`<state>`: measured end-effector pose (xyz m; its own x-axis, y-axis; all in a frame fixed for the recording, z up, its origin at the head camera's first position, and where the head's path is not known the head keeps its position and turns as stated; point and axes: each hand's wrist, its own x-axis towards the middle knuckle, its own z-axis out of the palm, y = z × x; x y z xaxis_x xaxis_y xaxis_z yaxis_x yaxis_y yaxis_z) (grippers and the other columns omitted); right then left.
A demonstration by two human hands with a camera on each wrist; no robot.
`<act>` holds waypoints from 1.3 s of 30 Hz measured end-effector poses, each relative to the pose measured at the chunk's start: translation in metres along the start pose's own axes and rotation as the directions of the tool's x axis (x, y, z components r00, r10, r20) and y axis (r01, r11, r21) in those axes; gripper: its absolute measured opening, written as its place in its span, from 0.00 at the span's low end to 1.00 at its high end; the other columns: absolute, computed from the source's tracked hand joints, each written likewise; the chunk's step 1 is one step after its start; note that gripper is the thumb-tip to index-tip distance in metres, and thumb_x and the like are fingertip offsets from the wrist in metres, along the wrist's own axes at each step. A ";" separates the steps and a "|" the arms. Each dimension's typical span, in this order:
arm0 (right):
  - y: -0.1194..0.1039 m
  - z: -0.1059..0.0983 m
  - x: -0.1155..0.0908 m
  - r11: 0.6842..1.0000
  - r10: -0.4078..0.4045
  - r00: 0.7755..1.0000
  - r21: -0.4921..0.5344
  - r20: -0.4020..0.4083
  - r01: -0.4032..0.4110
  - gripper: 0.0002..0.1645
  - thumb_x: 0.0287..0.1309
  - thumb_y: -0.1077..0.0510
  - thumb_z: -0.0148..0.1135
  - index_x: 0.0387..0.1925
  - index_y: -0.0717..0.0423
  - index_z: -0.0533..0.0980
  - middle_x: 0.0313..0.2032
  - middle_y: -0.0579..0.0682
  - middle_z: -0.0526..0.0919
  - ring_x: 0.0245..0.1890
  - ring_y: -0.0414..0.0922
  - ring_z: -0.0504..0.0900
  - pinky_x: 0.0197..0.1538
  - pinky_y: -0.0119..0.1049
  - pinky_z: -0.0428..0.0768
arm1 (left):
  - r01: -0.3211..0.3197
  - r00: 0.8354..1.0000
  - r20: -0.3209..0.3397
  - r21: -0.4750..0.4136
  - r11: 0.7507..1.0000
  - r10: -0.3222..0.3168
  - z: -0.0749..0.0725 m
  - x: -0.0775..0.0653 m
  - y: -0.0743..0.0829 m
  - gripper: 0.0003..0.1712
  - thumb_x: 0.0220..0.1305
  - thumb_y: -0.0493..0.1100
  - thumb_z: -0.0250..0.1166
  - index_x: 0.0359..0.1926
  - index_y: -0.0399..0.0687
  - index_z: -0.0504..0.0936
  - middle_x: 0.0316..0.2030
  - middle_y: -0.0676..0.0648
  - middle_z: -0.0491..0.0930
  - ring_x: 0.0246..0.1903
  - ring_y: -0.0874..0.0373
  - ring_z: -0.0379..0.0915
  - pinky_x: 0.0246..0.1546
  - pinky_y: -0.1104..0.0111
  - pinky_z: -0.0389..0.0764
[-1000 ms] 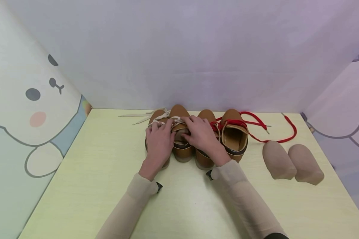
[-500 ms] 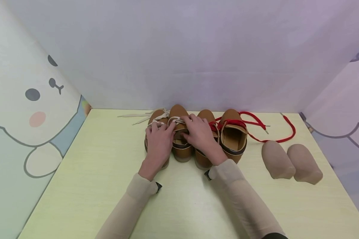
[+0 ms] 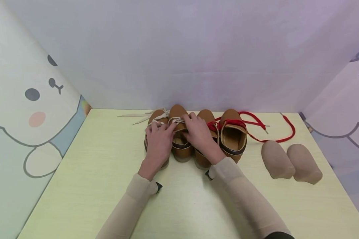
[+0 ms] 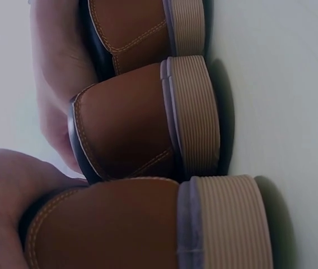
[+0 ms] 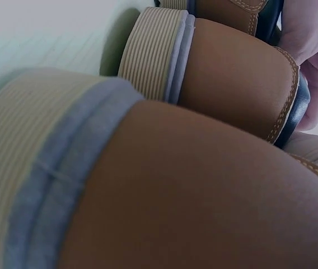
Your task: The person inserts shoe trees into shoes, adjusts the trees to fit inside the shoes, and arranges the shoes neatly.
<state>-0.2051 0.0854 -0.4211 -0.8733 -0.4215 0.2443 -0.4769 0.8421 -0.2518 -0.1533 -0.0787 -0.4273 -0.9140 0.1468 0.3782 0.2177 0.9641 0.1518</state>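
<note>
In the head view, several brown shoes stand in a row with heels toward me. On the second shoe from the left (image 3: 183, 152), both hands are at the throat, by the white laces (image 3: 177, 120). My left hand (image 3: 159, 141) lies across the leftmost shoe (image 3: 156, 115), thumb and forefinger gripping the second shoe's upper. From the other side my right hand (image 3: 199, 134) grips the same upper, its thumb at the opening. That opening shows dark inside. In the left wrist view the middle heel (image 4: 125, 123) stands between both hands; the fingertips are hidden there.
Right of my right hand stand two shoes with red laces (image 3: 235, 123), the outer shoe (image 3: 233, 146) open at the top. Loose red lace ends trail rightward. Two beige shoe-shaped inserts (image 3: 278, 161) lie on the pale table (image 3: 86, 186). A curtain wall (image 3: 191, 66) rises behind the shoes.
The second shoe's opening shows more of its dark inside than a second ago, where a brownish shape filled it. My right fingers have shifted slightly; the left hand stays nearly still.
</note>
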 end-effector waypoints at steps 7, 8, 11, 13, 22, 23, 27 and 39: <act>-0.003 0.000 0.004 0.999 0.044 0.999 -0.005 0.004 -0.044 0.30 0.57 0.59 0.77 0.56 0.62 0.72 0.48 0.61 0.81 0.40 0.61 0.84 0.46 0.55 0.84 | 0.001 1.000 -0.002 -0.014 1.000 -0.001 0.000 0.000 -0.001 0.10 0.75 0.47 0.63 0.54 0.59 0.79 0.42 0.45 0.87 0.57 0.40 0.70 0.57 0.43 0.69; -0.003 0.000 0.005 0.999 0.052 0.999 0.001 0.007 -0.052 0.29 0.58 0.59 0.77 0.56 0.62 0.72 0.47 0.61 0.81 0.40 0.61 0.84 0.46 0.54 0.84 | 0.001 1.000 -0.001 -0.016 1.000 -0.001 0.000 0.000 -0.001 0.11 0.75 0.47 0.63 0.55 0.59 0.80 0.42 0.45 0.87 0.58 0.40 0.70 0.57 0.43 0.69; -0.005 -0.001 0.006 0.997 0.071 0.997 0.017 0.012 -0.072 0.26 0.59 0.61 0.75 0.54 0.61 0.71 0.46 0.61 0.81 0.39 0.61 0.84 0.45 0.55 0.84 | 0.002 1.000 0.006 -0.017 1.000 -0.002 -0.001 0.001 -0.001 0.11 0.76 0.46 0.63 0.56 0.59 0.80 0.44 0.44 0.88 0.58 0.40 0.70 0.57 0.43 0.68; -0.006 -0.001 0.006 0.997 0.077 0.997 0.026 0.014 -0.077 0.25 0.59 0.62 0.74 0.53 0.61 0.71 0.46 0.61 0.81 0.38 0.61 0.84 0.45 0.55 0.84 | 0.002 1.000 0.012 -0.016 1.000 -0.002 -0.001 0.001 -0.001 0.12 0.76 0.46 0.63 0.56 0.58 0.80 0.45 0.43 0.88 0.59 0.40 0.69 0.57 0.42 0.68; -0.006 0.000 0.006 0.996 0.076 0.997 0.042 0.001 -0.076 0.24 0.60 0.63 0.72 0.53 0.60 0.70 0.46 0.62 0.80 0.38 0.61 0.84 0.44 0.55 0.85 | 0.003 1.000 0.031 0.000 1.000 -0.003 -0.001 0.002 -0.002 0.12 0.76 0.47 0.62 0.57 0.58 0.80 0.47 0.42 0.88 0.59 0.39 0.69 0.58 0.42 0.68; -0.006 0.000 0.005 0.996 0.076 0.997 0.040 -0.003 -0.076 0.24 0.60 0.63 0.72 0.53 0.60 0.70 0.46 0.62 0.80 0.38 0.61 0.84 0.44 0.55 0.85 | 0.002 1.000 0.031 -0.001 1.000 -0.002 -0.001 0.002 -0.002 0.12 0.76 0.47 0.62 0.57 0.58 0.80 0.47 0.42 0.88 0.59 0.39 0.69 0.58 0.42 0.68; -0.005 0.000 0.003 0.997 0.069 0.998 0.024 -0.010 -0.069 0.25 0.60 0.61 0.74 0.53 0.59 0.70 0.46 0.61 0.80 0.38 0.61 0.84 0.44 0.55 0.85 | -0.001 1.000 0.030 -0.006 1.000 0.001 0.000 0.001 -0.002 0.11 0.76 0.47 0.63 0.56 0.57 0.81 0.46 0.43 0.88 0.59 0.39 0.70 0.58 0.41 0.69; -0.003 0.000 0.001 0.998 0.060 0.998 0.019 0.036 -0.060 0.27 0.62 0.58 0.73 0.57 0.59 0.70 0.50 0.61 0.79 0.43 0.61 0.81 0.46 0.58 0.83 | 0.001 1.000 0.017 0.012 1.000 -0.001 0.001 0.001 -0.003 0.13 0.76 0.49 0.63 0.57 0.60 0.82 0.46 0.46 0.89 0.59 0.41 0.71 0.58 0.44 0.70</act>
<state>-0.2047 0.0826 -0.4198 -0.9031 -0.3824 0.1952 -0.4252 0.8595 -0.2836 -0.1548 -0.0809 -0.4283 -0.9198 0.1494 0.3628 0.2128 0.9668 0.1413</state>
